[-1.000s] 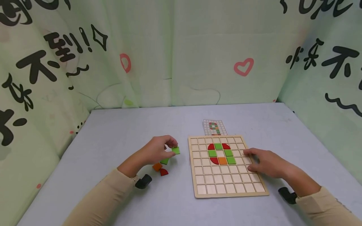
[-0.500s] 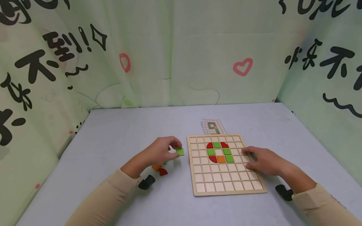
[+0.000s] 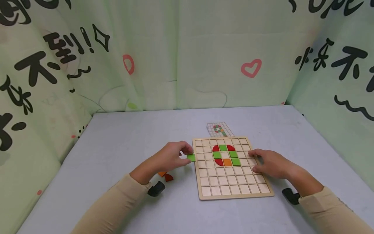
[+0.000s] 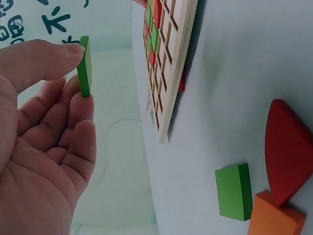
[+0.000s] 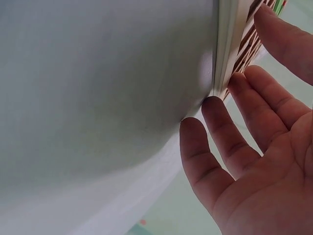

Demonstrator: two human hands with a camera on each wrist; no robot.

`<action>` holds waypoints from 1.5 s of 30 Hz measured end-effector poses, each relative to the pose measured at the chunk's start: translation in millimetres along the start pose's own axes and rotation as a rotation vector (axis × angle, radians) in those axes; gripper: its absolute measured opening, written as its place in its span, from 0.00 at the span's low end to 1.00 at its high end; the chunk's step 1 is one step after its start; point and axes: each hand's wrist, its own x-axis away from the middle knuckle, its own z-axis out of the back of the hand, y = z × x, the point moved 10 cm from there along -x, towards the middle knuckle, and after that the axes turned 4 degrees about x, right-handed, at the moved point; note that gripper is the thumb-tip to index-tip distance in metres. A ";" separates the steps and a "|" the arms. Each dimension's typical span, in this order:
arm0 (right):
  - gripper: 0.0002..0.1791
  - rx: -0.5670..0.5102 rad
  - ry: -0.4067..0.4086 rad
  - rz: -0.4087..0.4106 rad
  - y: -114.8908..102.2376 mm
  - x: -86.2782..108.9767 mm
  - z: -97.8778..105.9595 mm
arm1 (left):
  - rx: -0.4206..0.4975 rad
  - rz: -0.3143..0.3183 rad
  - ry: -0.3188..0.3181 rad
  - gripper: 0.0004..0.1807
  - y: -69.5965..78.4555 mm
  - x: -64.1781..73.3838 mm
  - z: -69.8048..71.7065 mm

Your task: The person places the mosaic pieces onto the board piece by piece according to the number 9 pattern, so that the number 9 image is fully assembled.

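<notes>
Left grip [image 3: 173, 156] in pinch around green tile [image 3: 191, 158]

Your bright green square tile [image 4: 85, 68] is plain; your brown-gridded, pale tan square wooden board [image 3: 236, 196] bears a ring of red, green and orange flat tiles [image 3: 227, 162]; your fabric sleeves [image 3: 108, 204] are beige.

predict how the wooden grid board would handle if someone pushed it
Straight-edged, the board is probably stiff. Low and wide, it seems likelier to slide than tip. Its coloured tiles look set in, so should hardly shift.
</notes>
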 end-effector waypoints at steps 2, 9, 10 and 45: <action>0.35 0.000 -0.002 0.002 0.4 -0.2 0.3 | 0.002 -0.010 -0.002 0.13 2.3 -0.5 -1.5; 0.33 0.017 -0.029 0.039 1.6 1.5 -1.9 | -0.005 -0.001 -0.016 0.13 3.8 -2.8 -6.8; 0.32 0.017 -0.033 0.047 1.4 2.2 -2.0 | -0.010 0.004 -0.016 0.13 3.7 -3.0 -7.2; 0.33 -0.026 -0.072 0.136 -0.8 15.8 -5.1 | -0.006 -0.014 -0.094 0.13 24.3 -20.8 -37.8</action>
